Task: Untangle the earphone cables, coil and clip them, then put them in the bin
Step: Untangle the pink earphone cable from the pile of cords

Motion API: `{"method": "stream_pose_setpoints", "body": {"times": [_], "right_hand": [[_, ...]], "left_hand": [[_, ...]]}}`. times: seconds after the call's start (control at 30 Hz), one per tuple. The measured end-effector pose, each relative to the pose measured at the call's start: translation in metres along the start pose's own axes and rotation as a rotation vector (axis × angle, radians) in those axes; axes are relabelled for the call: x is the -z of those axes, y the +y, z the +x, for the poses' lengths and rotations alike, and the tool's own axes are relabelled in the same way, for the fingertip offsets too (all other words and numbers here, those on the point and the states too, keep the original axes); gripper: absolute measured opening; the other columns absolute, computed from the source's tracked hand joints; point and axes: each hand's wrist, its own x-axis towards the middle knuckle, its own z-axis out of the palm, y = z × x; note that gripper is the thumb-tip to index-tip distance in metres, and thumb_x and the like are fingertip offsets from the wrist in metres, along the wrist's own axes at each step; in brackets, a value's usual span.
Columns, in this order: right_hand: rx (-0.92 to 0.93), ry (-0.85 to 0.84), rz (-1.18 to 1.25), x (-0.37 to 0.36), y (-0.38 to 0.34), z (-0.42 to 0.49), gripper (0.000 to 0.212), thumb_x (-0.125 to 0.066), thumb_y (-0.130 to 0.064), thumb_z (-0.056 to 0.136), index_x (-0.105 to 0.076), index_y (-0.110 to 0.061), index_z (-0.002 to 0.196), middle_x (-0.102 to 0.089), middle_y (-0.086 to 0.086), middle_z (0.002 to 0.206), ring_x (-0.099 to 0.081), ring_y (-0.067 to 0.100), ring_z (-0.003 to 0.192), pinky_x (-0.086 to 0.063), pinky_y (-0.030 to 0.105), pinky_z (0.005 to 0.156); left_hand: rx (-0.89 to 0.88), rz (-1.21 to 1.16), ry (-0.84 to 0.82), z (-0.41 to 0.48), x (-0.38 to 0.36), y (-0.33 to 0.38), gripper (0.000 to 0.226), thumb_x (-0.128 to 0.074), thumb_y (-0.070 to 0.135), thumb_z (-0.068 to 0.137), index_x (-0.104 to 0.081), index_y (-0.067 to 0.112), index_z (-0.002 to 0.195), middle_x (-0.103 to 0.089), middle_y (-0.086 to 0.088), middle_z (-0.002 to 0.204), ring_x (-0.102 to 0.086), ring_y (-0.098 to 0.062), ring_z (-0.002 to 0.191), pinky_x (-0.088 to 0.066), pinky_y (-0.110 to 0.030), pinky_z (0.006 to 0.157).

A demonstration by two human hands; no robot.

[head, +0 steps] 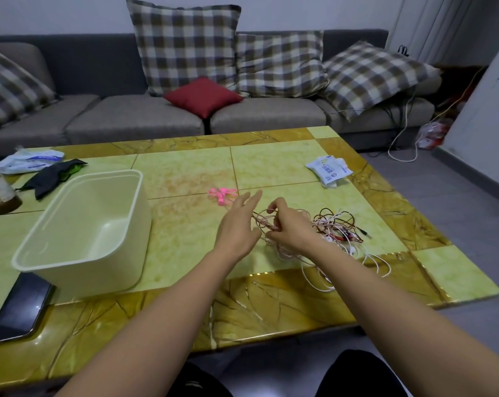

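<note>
— Earphone cables: where did they lie?
— Tangled right of centre, sprawling rightward from the right hand, which pinched a pinkish loop. The left hand, fingers spread, was just left of that loop, nearer the bin at frame left.

Both bare forearms reach out from the near edge and draw together toward the middle. The left hand is loose and flat, fingers straight and slightly spread, pointing far and right, the thumb angled toward the other hand. Just beside it is the right hand, back up, fingers curled in, pinching strands of the earphone cables.
</note>
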Motion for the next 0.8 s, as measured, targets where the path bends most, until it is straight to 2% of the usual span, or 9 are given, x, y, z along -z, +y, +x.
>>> {"method": "stream_pose_setpoints", "body": {"times": [0.1, 0.2, 0.27, 0.37, 0.47, 0.53, 0.63, 0.7, 0.8], "right_hand": [[0.016, -0.009, 0.04, 0.002, 0.001, -0.007, 0.058, -0.073, -0.022, 0.079, -0.039, -0.02, 0.126, -0.054, -0.007, 0.086, -0.054, 0.022, 0.093, -0.032, 0.036, 0.083], [-0.041, -0.15, -0.12, 0.005, 0.009, -0.017, 0.091, -0.078, -0.037, 0.074, -0.023, -0.025, 0.146, -0.05, 0.003, 0.124, -0.044, 0.025, 0.122, -0.029, 0.043, 0.103], [-0.1, -0.138, -0.21, 0.012, 0.021, -0.019, 0.083, -0.076, -0.03, 0.078, -0.028, -0.025, 0.146, -0.053, 0.005, 0.128, -0.049, 0.026, 0.121, -0.035, 0.043, 0.102], [-0.14, 0.343, -0.111, 0.038, 0.038, -0.012, 0.04, -0.06, -0.003, 0.086, -0.056, -0.014, 0.125, -0.065, 0.008, 0.104, -0.059, 0.03, 0.099, -0.043, 0.037, 0.075], [-0.055, 0.672, -0.227, 0.06, 0.041, -0.005, 0.039, -0.053, 0.014, 0.079, -0.063, -0.008, 0.11, -0.062, 0.014, 0.098, -0.053, 0.036, 0.092, -0.032, 0.036, 0.069], [-0.089, 0.435, -0.396, 0.063, 0.04, -0.003, 0.043, -0.054, 0.01, 0.08, -0.061, -0.013, 0.116, -0.061, 0.012, 0.108, -0.052, 0.035, 0.101, -0.029, 0.035, 0.073], [-0.281, -0.224, -0.498, 0.053, 0.041, -0.011, 0.05, -0.057, -0.024, 0.091, -0.044, -0.026, 0.139, -0.049, 0.009, 0.138, -0.039, 0.03, 0.129, -0.029, 0.04, 0.1], [-0.188, -0.241, -0.353, 0.048, 0.038, -0.016, 0.066, -0.059, -0.043, 0.084, -0.037, -0.031, 0.146, -0.039, 0.006, 0.149, -0.032, 0.027, 0.136, -0.022, 0.043, 0.106], [-0.005, 0.019, -0.026, 0.048, 0.013, -0.014, 0.078, -0.042, -0.06, 0.067, -0.042, -0.035, 0.141, -0.038, -0.005, 0.146, -0.028, 0.016, 0.133, -0.018, 0.035, 0.096]], "left_hand": [[0.07, -0.013, -0.071, 0.003, -0.007, -0.003, 0.039, -0.061, 0.022, 0.093, -0.057, 0.014, 0.131, -0.065, -0.008, 0.116, -0.058, -0.028, 0.112, -0.043, -0.033, 0.084], [0.099, -0.04, 0.027, 0.002, -0.004, -0.006, 0.02, -0.054, 0.026, 0.098, -0.066, 0.012, 0.105, -0.061, 0.0, 0.083, -0.06, -0.025, 0.085, -0.033, -0.031, 0.065], [0.146, -0.112, 0.117, 0.003, 0.002, -0.008, 0.023, -0.048, 0.026, 0.101, -0.063, 0.011, 0.109, -0.056, 0.003, 0.079, -0.051, -0.02, 0.076, -0.031, -0.031, 0.063], [0.243, -0.277, 0.204, 0.01, 0.016, -0.003, 0.023, -0.045, 0.025, 0.101, -0.059, 0.009, 0.111, -0.051, 0.004, 0.077, -0.046, -0.018, 0.072, -0.031, -0.031, 0.061], [0.279, -0.413, 0.224, 0.013, 0.024, 0.006, 0.016, -0.047, 0.025, 0.098, -0.057, 0.016, 0.107, -0.053, 0.006, 0.079, -0.048, -0.014, 0.069, -0.035, -0.03, 0.062], [0.321, -0.477, 0.213, 0.012, 0.026, 0.011, 0.021, -0.043, 0.028, 0.098, -0.06, 0.015, 0.099, -0.055, 0.008, 0.081, -0.05, -0.014, 0.072, -0.038, -0.032, 0.066], [0.38, -0.528, 0.143, 0.007, 0.023, 0.009, 0.028, -0.044, 0.031, 0.097, -0.064, 0.012, 0.095, -0.053, 0.006, 0.08, -0.049, -0.016, 0.076, -0.036, -0.031, 0.069], [0.398, -0.54, 0.125, 0.004, 0.02, 0.002, 0.022, -0.052, 0.03, 0.095, -0.062, 0.011, 0.093, -0.059, -0.001, 0.094, -0.052, -0.024, 0.086, -0.036, -0.03, 0.072], [0.382, -0.594, 0.134, 0.001, 0.018, -0.002, 0.018, -0.055, 0.025, 0.096, -0.055, 0.013, 0.083, -0.062, -0.015, 0.096, -0.053, -0.027, 0.084, -0.035, -0.029, 0.072]]}}
